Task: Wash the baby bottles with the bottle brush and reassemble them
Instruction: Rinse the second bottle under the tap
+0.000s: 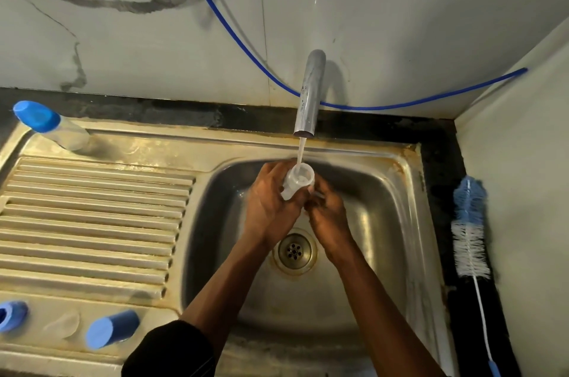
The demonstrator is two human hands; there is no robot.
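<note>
Seen from above, a capped bottle (52,127) stands at 10 o'clock on the sink (92,222) drainer. At centre, the left hand (271,198) curls round a clear open bottle (297,181), mouth up under the running tap (309,93). The right hand (328,210) bends its fingers at the bottle's base; its grip is too blurred to tell. The bottle brush (469,232) lies at 3 o'clock on the desk, nearer the right hand, bristles toward 12, handle toward 6
</note>
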